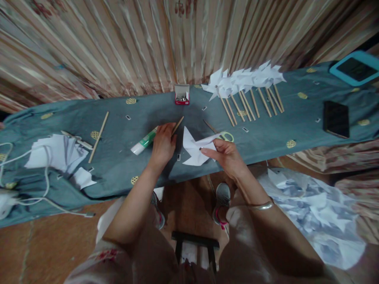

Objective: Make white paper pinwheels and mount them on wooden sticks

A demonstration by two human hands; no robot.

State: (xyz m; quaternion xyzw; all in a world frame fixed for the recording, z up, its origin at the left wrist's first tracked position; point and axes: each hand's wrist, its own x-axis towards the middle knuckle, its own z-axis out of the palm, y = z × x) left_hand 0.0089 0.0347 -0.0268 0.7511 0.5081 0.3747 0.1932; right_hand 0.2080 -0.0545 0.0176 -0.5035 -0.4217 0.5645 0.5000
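Note:
My right hand (227,156) pinches a white paper pinwheel (195,152) over the front edge of the table, its thumb beside a small dark pin at the centre. Left of it, my left hand (164,144) is closed round a thin wooden stick (178,124), whose far end sticks out past the fingers. A green and white glue stick (143,142) lies against the left side of that hand, its far end partly covered. Scissors (227,136) with pale green handles lie behind the pinwheel, partly hidden by it.
An open red box of pins (182,95) stands at the back. Finished pinwheels (245,81) on sticks lie to its right, near a black phone (336,119) and a blue-framed device (357,68). Paper sheets (57,152), another stick (98,137) and white cables (46,181) are left. A bag of pinwheels (316,213) sits lower right.

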